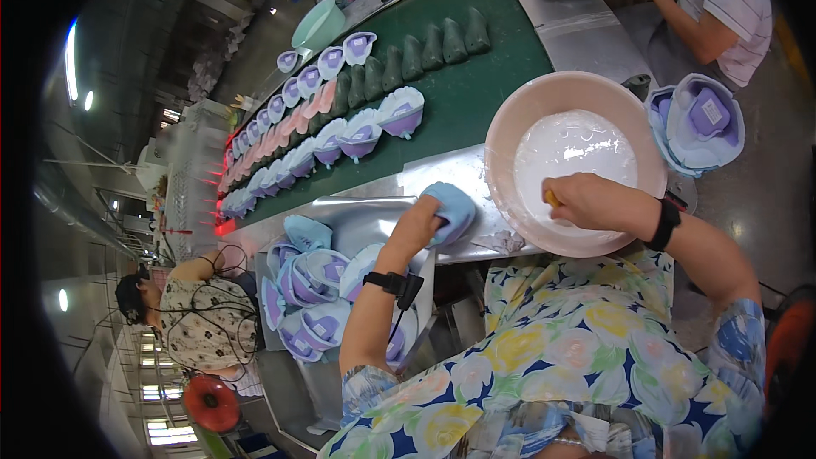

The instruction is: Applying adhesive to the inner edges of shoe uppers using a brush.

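Observation:
My left hand (415, 225) is closed on a light-blue shoe upper (451, 212) and holds it over the metal edge between a tray and a basin. Over the large pale-pink basin (507, 219), my right hand (595, 202) grips a yellow-handled tool (552, 198). Only a short bit of its handle shows; its working end cannot be made out. White liquid (574, 149) fills the bottom of the basin. Below my left hand, a metal tray (367, 209) holds a heap of lilac and light-blue shoe uppers (313, 279).
Ahead runs a green conveyor belt (510, 21) with rows of lilac uppers (359, 134), dark-green shoe lasts (412, 55) and pink sole-shaped pieces (314, 104). More uppers (699, 123) sit right of the basin. Co-workers (208, 314) are at the left, far side and upper right (714, 13).

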Tool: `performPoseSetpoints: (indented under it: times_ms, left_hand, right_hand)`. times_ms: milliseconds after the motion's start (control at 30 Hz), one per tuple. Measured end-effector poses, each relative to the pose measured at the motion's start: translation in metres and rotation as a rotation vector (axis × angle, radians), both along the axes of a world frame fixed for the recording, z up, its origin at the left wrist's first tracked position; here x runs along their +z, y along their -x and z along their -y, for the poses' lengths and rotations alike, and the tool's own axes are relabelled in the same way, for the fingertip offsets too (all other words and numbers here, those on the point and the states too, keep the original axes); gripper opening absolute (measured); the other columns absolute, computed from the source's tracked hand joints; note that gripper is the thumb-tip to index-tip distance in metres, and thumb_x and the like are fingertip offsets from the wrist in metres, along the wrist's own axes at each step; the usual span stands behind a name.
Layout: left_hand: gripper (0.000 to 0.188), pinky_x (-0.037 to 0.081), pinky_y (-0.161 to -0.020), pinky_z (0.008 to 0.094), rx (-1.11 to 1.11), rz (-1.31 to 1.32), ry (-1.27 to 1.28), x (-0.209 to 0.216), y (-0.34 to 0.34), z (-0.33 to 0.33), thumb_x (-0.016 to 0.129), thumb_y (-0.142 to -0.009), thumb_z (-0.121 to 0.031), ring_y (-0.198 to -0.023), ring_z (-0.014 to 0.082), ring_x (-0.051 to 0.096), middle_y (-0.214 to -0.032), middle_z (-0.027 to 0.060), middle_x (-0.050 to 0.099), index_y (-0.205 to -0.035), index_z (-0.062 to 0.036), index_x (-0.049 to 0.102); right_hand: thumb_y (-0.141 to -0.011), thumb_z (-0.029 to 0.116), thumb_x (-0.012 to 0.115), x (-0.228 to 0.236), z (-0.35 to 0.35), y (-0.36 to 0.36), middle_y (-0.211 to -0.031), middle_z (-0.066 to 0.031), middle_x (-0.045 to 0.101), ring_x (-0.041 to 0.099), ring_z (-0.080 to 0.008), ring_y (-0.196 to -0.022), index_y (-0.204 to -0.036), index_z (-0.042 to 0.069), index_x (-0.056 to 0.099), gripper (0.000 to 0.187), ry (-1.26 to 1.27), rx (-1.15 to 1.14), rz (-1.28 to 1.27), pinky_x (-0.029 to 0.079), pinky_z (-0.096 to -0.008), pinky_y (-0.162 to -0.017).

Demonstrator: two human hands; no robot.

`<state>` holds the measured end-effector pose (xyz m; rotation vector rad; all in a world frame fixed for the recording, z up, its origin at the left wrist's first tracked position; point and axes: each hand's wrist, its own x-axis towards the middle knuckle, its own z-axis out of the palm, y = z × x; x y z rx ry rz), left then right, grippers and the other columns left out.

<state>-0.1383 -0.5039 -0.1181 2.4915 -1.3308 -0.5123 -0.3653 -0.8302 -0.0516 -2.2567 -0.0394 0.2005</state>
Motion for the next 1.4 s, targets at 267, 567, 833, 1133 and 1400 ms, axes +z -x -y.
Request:
performPoseSetpoints:
  times_ms: [267, 567, 833, 1133, 1400]
  left_hand:
    - [0.037, 0.056, -0.09, 0.0328, 0.295, -0.551, 0.548, 0.067, -0.006, 0.008, 0.069, -0.091, -0.003, -0.103, 0.0165, 0.067, -0.115, 0.0066, 0.069, -0.127, -0.0036, 0.06]
    - [0.048, 0.054, -0.098, 0.0346, 0.143, -0.772, 0.812, 0.086, 0.065, 0.108, 0.072, -0.091, -0.013, -0.113, 0.0178, 0.065, -0.127, 0.0087, 0.066, -0.136, -0.0024, 0.055]
    - [0.039, 0.054, -0.098, 0.035, 0.287, -0.809, 1.178, 0.055, 0.083, 0.112, 0.06, -0.099, -0.01, -0.117, 0.0236, 0.065, -0.129, 0.0126, 0.065, -0.137, -0.0013, 0.055]
    - [0.041, 0.052, -0.095, 0.0369, 0.047, 0.258, 0.801, 0.092, 0.073, 0.123, 0.067, -0.091, -0.011, -0.11, 0.0254, 0.064, -0.121, 0.0147, 0.065, -0.129, 0.0021, 0.058]
    - [0.036, 0.06, -0.055, 0.0305, 0.583, -1.597, 0.723, 0.044, 0.065, 0.104, 0.052, -0.102, -0.025, -0.083, 0.0211, 0.073, -0.111, 0.0101, 0.07, -0.129, -0.0033, 0.059]
  right_hand:
    - [-0.09, 0.007, 0.067, 0.036, 0.071, 0.026, -0.092, -0.0166, 0.068, 0.068, -0.0311, -0.085, -0.105, 0.0, 0.061, 0.017, -0.102, -0.357, 0.238, 0.053, -0.0374, -0.077]
    - [-0.093, 0.017, 0.072, 0.061, 0.061, 0.006, -0.079, -0.0131, 0.068, 0.065, -0.0215, -0.066, -0.103, 0.001, 0.059, 0.023, -0.256, -0.504, 0.645, 0.051, -0.0298, -0.064]
    - [-0.092, 0.025, 0.073, 0.039, 0.032, 0.021, -0.077, -0.0126, 0.068, 0.065, -0.0169, -0.067, -0.098, -0.005, 0.06, 0.033, -0.45, -0.757, 0.371, 0.05, -0.0297, -0.061]
    - [-0.093, 0.018, 0.071, 0.045, 0.024, 0.029, -0.089, -0.0105, 0.069, 0.068, -0.0155, -0.075, -0.104, -0.003, 0.061, 0.026, -0.731, -0.707, 0.322, 0.054, -0.0248, -0.071]
    - [-0.092, 0.007, 0.071, 0.039, 0.045, 0.04, -0.104, -0.01, 0.071, 0.069, -0.0193, -0.096, -0.112, 0.004, 0.062, 0.022, -0.386, -0.441, 0.67, 0.053, -0.0305, -0.082]
